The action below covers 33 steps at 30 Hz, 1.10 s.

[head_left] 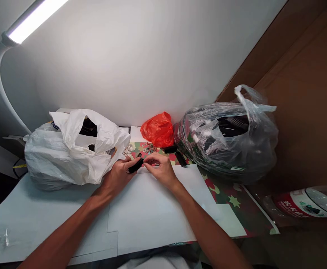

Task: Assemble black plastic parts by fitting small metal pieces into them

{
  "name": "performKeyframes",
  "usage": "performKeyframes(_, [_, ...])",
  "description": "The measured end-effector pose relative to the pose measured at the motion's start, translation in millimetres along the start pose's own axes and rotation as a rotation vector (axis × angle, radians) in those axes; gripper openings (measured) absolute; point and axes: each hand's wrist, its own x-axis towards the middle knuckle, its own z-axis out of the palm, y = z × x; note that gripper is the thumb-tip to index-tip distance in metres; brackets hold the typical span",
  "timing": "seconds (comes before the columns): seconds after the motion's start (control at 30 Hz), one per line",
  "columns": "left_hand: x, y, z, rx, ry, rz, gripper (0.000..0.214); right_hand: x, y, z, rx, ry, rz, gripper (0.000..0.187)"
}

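My left hand (118, 175) is closed around a small black plastic-looking piece (136, 166), held above the white sheet (155, 205). Fingertips of my right hand (163, 171) are pinched together at the right end of that piece; whatever lies between them is too small to make out. Just beyond my hands are a pile of small silvery bits (128, 150) and a pile of tiny mixed metal-looking parts (149, 148). Two more black pieces lie to the right of these piles, one dark block (181, 159) nearer me and another (170, 149) behind it.
On the left stands a full white plastic bag (68, 164). A knotted-looking red bag (159, 130) sits at the back, beside a large clear bag (230, 160) of black parts. A lamp (37, 20) hangs upper left. At right lies a labelled bottle (300, 203).
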Motion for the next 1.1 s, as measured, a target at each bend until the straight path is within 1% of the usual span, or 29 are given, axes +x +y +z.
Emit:
performKeyframes(0.1, [0,1,-1.4,-0.012,-0.037,0.020,0.038,-2,-1,2,-0.027,0.009,0.000,0.009])
performKeyframes(0.27, [0,4,-4.6,-0.043,-0.078,0.040,0.037,-1,1,3,0.025,0.012,0.053,0.024])
performKeyframes(0.4, [0,7,-4.9,-0.096,-0.084,0.049,0.038,3,5,-2,0.164,-0.040,0.135,0.028])
performKeyframes(0.53, [0,12,-6.1,-0.155,-0.055,0.042,0.035,5,5,-6,0.345,-0.118,0.221,0.038])
performKeyframes(0.7, [0,19,-9.9,-0.254,-0.029,0.037,0.030,5,2,-8,0.486,-0.153,0.278,0.045])
performKeyframes(0.87, [1,20,-10.0,-0.308,-0.032,0.019,0.032,5,3,-5,0.519,-0.191,0.287,0.047])
performKeyframes(1.0, [2,18,-7.1,-0.330,-0.071,0.017,0.028,5,8,-2,0.510,-0.227,0.281,0.049])
performKeyframes(1.1, [2,16,-5.5,-0.331,-0.103,0.017,0.024,4,12,1,0.482,-0.218,0.270,0.048])
